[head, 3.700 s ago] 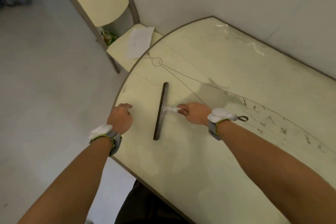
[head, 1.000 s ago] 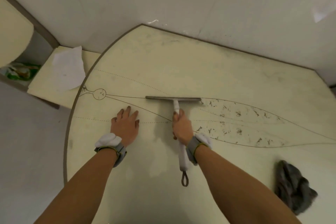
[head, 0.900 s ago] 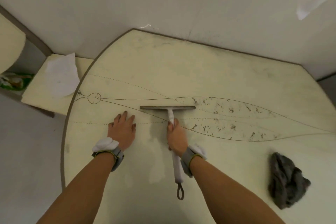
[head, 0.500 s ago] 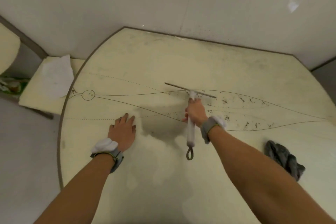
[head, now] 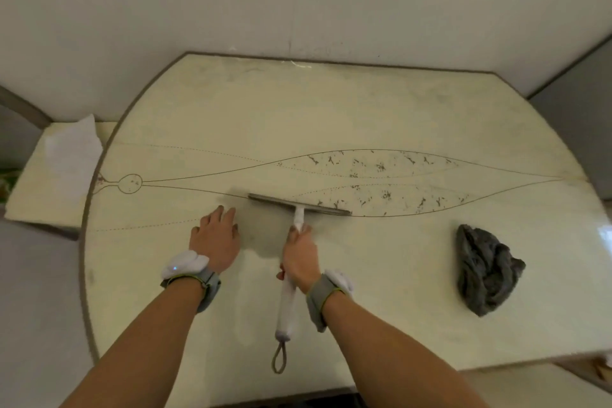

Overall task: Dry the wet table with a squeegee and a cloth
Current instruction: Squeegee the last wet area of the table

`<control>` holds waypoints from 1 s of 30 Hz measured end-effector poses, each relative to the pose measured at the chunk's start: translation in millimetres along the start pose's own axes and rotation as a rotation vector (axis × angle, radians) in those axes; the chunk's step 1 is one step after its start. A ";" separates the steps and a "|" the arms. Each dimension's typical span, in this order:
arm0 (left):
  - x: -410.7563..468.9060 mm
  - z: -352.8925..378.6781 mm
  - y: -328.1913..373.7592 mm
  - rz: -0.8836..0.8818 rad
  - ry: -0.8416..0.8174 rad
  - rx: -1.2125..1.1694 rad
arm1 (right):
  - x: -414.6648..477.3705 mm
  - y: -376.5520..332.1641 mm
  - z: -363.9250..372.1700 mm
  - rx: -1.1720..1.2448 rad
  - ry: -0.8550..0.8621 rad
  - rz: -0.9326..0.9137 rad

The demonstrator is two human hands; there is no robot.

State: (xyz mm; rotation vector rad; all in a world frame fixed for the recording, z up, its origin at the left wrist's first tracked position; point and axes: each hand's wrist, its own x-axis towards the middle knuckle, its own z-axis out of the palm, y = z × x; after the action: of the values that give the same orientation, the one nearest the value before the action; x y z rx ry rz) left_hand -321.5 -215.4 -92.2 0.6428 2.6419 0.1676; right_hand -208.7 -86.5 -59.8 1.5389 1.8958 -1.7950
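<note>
The step in hand is the squeegee pass. The right hand (head: 299,262), low in the middle of the frame, grips the white handle of the squeegee (head: 297,218), its fingers curled round the upper part of the handle, so that the lower end and its hanging loop stick out below the wrist. The dark blade lies across the worktop (head: 331,109) just above that hand, slightly tilted, with its right end lower. It sits over the thin drawn lines that run from left to right.

The left hand (head: 215,242) rests flat on the worktop just left of the blade. Its fingers (head: 220,214) are straight and close together and hold nothing; it looks like a brace for the body. Between the two hands the surface is darker; whether that is damp or shadow cannot be told.

The cloth (head: 485,270), a crumpled dark grey heap, lies untouched at the right of the frame, well apart from both hands. A sheet of paper (head: 73,149) lies on a low shelf (head: 29,195) at the left edge.

The next move probably calls for steady downward pressure on the blade and a straight pull toward the bottom of the frame, with the edge kept flat so no streak is left. The left hand would have to stay out of the blade's path. The cloth part of the job is not yet begun.
</note>
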 end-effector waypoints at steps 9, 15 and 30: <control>-15.2 14.8 46.0 0.038 0.016 0.035 | 38.6 -7.6 -191.4 -0.260 -0.139 -0.147; -34.5 27.6 60.1 0.080 0.025 0.146 | 67.8 0.3 -289.3 -0.845 -0.316 -0.137; -80.5 28.0 41.0 -0.041 0.102 0.153 | 61.3 -28.8 -198.2 -1.119 -0.499 -0.446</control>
State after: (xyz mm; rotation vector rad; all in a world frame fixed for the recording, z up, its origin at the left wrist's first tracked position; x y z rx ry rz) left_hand -227.8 -215.7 -79.5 0.6438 2.7838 -0.0153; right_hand -153.1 112.0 -22.8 0.2802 2.3445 -0.7174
